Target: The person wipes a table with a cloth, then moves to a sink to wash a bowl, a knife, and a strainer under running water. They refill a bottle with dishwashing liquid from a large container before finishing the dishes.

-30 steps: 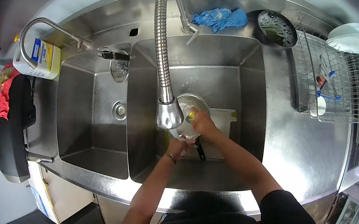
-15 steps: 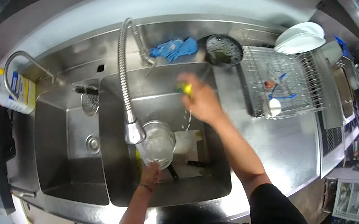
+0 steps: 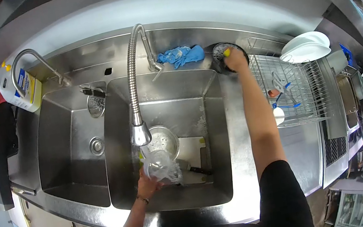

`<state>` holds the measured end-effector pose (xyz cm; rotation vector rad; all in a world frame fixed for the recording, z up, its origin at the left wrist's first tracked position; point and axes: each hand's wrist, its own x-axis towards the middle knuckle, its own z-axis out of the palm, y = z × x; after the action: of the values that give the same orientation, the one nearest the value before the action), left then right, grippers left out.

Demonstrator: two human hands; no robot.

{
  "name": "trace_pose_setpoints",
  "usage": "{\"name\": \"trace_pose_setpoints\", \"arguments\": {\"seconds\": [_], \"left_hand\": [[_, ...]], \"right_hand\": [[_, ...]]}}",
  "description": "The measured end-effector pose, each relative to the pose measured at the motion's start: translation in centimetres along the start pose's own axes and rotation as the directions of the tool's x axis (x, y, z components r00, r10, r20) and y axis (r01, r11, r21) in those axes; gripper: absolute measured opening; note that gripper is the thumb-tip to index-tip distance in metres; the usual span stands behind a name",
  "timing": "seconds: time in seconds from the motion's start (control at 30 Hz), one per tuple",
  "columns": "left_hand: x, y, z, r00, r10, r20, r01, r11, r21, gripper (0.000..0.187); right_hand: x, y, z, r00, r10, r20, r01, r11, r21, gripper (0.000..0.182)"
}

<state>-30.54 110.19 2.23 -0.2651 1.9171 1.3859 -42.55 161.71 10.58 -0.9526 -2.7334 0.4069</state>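
My left hand [image 3: 148, 185] grips a clear, see-through bowl [image 3: 161, 166] by its near side, under the faucet's spray head [image 3: 140, 134]. Water splashes over the bowl and blurs its outline. Just beyond it, a round metal bowl [image 3: 166, 140] lies in the right basin. My right hand [image 3: 235, 59] reaches into a dark round pan [image 3: 218, 64] holding suds, at the back of the counter. Its closed fingers hold a yellow sponge [image 3: 227, 52], partly hidden by the hand.
In the right basin [image 3: 218, 155] lie a white cutting board [image 3: 188, 146] and a black-handled knife [image 3: 200, 170]. A skimmer [image 3: 96, 104] rests in the left basin. Blue gloves [image 3: 181, 56] lie behind the faucet. The wire dish rack [image 3: 307, 113] and white plates [image 3: 304, 49] stand right.
My right hand has moved with the sponge from above the basin right and back into the pan. My left hand has moved slightly left and nearer with the bowl, revealing the metal bowl.
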Motion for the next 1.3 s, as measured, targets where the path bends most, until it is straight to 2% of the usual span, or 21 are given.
{"name": "trace_pose_setpoints", "arguments": {"seconds": [0.1, 0.13, 0.2, 0.3, 0.37, 0.43, 0.6, 0.67, 0.7, 0.77, 0.8, 0.87, 0.97, 1.0, 1.07, 1.1, 1.17, 1.2, 1.23, 1.27, 1.3], "left_hand": [[-0.3, 1.0, -0.4, 0.985, 0.108, 0.137, -0.104, 0.994, -0.036, 0.054], [-0.1, 0.8, -0.4, 0.977, 0.132, 0.169, -0.115, 0.988, -0.104, 0.056], [0.1, 1.3, 0.1, 0.980, 0.119, 0.162, -0.083, 0.973, -0.213, 0.061], [0.4, 1.7, 0.4, 0.986, 0.043, 0.161, -0.003, 0.971, -0.240, 0.054], [0.6, 1.5, 0.8, 0.984, 0.000, 0.178, 0.047, 0.964, -0.261, 0.049], [0.9, 1.2, 0.8, 0.966, -0.010, 0.258, 0.082, 0.960, -0.269, 0.042], [0.0, 0.2, 0.1, 0.994, 0.008, 0.108, 0.015, 0.977, -0.212, 0.034], [-0.4, 0.1, -0.6, 0.998, 0.024, 0.058, -0.010, 0.974, -0.228, 0.030], [-0.4, 0.1, -1.2, 0.996, 0.053, 0.074, -0.036, 0.977, -0.212, 0.025], [-0.2, 0.3, -1.8, 0.992, 0.087, 0.093, -0.068, 0.978, -0.195, 0.023], [-0.2, 0.3, -1.8, 0.993, 0.060, 0.105, -0.040, 0.982, -0.183, 0.022], [-0.3, 1.0, -1.4, 0.992, 0.039, 0.122, -0.018, 0.986, -0.167, 0.022], [-0.4, 1.7, -0.7, 0.983, -0.055, 0.176, 0.092, 0.973, -0.213, 0.017], [-0.3, 1.7, -0.9, 0.966, -0.066, 0.248, 0.135, 0.953, -0.271, 0.016], [0.0, 1.5, -1.4, 0.943, -0.074, 0.323, 0.182, 0.931, -0.318, 0.014], [0.2, 1.4, -1.8, 0.926, -0.076, 0.369, 0.191, 0.939, -0.286, 0.014], [0.7, 1.1, -1.5, 0.905, -0.077, 0.418, 0.198, 0.947, -0.253, 0.013], [0.7, 0.7, -1.2, 0.911, -0.074, 0.405, 0.193, 0.946, -0.260, 0.013], [0.8, 0.4, -0.9, 0.917, -0.070, 0.392, 0.186, 0.946, -0.265, 0.012], [0.9, 0.1, -0.6, 0.916, -0.070, 0.394, 0.184, 0.948, -0.261, 0.012], [1.1, -0.1, -0.4, 0.940, -0.043, 0.339, 0.150, 0.943, -0.298, 0.012]], "right_hand": [[-0.7, -1.4, -2.8, 0.969, -0.140, -0.202, 0.205, 0.914, 0.351, 0.035], [-2.8, -3.2, -4.4, 0.973, -0.148, -0.179, 0.206, 0.907, 0.368, 0.035], [-8.4, -7.5, -6.1, 0.962, -0.264, 0.066, 0.146, 0.705, 0.694, 0.031], [-19.1, -13.0, -2.1, 0.855, -0.474, 0.210, 0.265, 0.747, 0.610, 0.027], [-25.4, -15.5, 4.2, 0.773, -0.493, 0.400, 0.090, 0.709, 0.699, 0.029], [-30.2, -17.1, 9.9, 0.788, -0.582, 0.203, 0.370, 0.710, 0.600, 0.032], [-31.0, -17.2, 9.4, 0.834, -0.547, 0.067, 0.450, 0.746, 0.490, 0.037], [-29.7, -15.3, 7.8, 0.929, -0.293, 0.225, 0.137, 0.840, 0.525, 0.031], [-29.7, -14.6, 8.4, 0.930, -0.293, 0.221, 0.140, 0.839, 0.526, 0.031], [-30.4, -13.2, 10.5, 0.977, -0.164, 0.138, -0.041, 0.487, 0.873, 0.026], [-31.6, -13.1, 11.6, 0.978, -0.160, 0.135, -0.040, 0.488, 0.872, 0.026], [-33.9, -14.6, 12.5, 0.883, -0.195, 0.427, -0.457, -0.144, 0.878, 0.025], [-35.0, -16.3, 11.6, 0.751, -0.198, 0.630, -0.657, -0.318, 0.684, 0.029], [-35.0, -16.0, 12.5, 0.752, -0.194, 0.630, -0.656, -0.323, 0.682, 0.029], [-34.8, -15.2, 14.5, 0.808, -0.290, 0.513, -0.538, -0.007, 0.843, 0.035], [-34.9, -14.8, 14.8, 0.811, -0.284, 0.511, -0.535, -0.011, 0.844, 0.035], [-34.7, -14.5, 14.3, 0.882, -0.235, 0.409, -0.299, 0.392, 0.870, 0.036], [-34.4, -13.8, 16.6, 0.883, -0.232, 0.408, -0.299, 0.392, 0.870, 0.036], [-34.0, -12.4, 21.5, 0.842, 0.006, 0.539, -0.534, 0.157, 0.831, 0.033], [-33.6, -11.3, 24.0, 0.706, 0.198, 0.680, -0.667, -0.135, 0.732, 0.031], [-33.1, -10.7, 22.5, 0.708, 0.197, 0.678, -0.665, -0.137, 0.735, 0.031]]}}
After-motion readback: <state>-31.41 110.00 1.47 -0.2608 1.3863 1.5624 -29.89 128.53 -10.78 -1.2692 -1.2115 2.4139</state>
